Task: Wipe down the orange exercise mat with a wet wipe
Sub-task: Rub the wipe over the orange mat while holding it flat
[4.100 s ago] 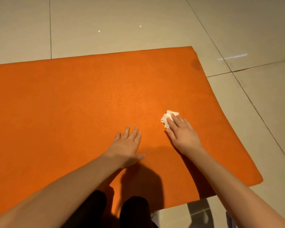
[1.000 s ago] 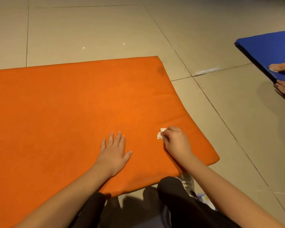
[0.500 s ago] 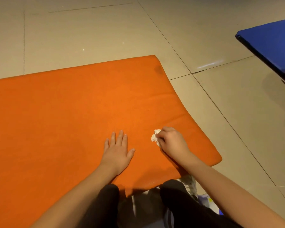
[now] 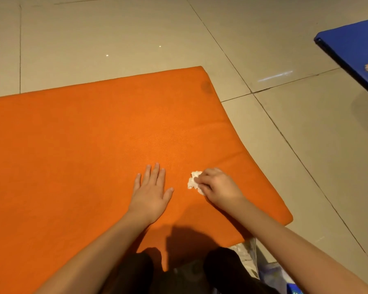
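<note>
Tiled floor, blue mat, wipe on orange mat

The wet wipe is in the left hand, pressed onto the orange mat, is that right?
Not quite. In the head view the right hand grips the wet wipe, pressed onto the orange mat; the left hand lies flat beside it, holding nothing.

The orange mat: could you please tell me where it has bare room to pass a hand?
The mat is bare everywhere left of the left hand, and from both hands up to the far edge, save a dark spot near the far right corner. It is crowded near right, where the right hand grips the wipe.
</note>
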Demonstrator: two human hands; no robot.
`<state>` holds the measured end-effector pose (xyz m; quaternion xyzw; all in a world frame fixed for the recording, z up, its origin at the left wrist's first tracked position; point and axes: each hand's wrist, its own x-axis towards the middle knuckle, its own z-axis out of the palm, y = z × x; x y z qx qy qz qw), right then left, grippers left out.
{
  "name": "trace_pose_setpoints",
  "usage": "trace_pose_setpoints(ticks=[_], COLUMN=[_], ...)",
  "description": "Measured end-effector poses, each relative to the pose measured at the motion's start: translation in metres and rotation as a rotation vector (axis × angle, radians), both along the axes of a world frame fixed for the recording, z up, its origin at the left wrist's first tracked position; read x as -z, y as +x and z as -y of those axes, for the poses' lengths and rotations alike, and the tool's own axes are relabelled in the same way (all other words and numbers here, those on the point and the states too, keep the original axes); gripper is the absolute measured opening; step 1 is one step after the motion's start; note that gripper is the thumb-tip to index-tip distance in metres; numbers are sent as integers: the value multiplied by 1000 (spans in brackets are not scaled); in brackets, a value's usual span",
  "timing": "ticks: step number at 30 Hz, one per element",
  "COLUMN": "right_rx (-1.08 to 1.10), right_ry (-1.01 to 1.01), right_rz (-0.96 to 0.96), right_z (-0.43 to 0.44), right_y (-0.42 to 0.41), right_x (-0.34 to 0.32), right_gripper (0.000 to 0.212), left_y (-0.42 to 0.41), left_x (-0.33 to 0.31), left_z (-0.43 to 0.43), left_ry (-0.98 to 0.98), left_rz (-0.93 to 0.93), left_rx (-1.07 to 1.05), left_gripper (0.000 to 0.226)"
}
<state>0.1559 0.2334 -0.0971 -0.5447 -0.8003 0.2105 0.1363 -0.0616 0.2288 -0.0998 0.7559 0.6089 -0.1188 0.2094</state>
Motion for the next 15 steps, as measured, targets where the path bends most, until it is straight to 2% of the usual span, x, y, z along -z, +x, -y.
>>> trace_pose_setpoints(ticks=[3, 6, 8, 11, 13, 15], right_rx=[174, 403, 265, -29, 1, 209], right_ry=[31, 64, 76, 75, 115, 143], right_rz=[90, 45, 19, 30, 52, 63], right_z=[-33, -52, -46, -48, -71, -95], right_y=[19, 14, 0, 5, 19, 28], right_x=[6, 14, 19, 20, 23, 27], right_gripper=[15, 8, 6, 10, 3, 8], left_y=[1, 3, 8, 15, 16, 14], left_x=[1, 4, 9, 18, 24, 28], left_z=[-8, -25, -36, -37, -34, -31], left_ry=[-13, -4, 5, 41, 67, 122], left_rz=[1, 9, 14, 23, 50, 90], left_rx=[12, 24, 12, -9, -20, -21], left_gripper=[68, 70, 72, 90, 91, 85])
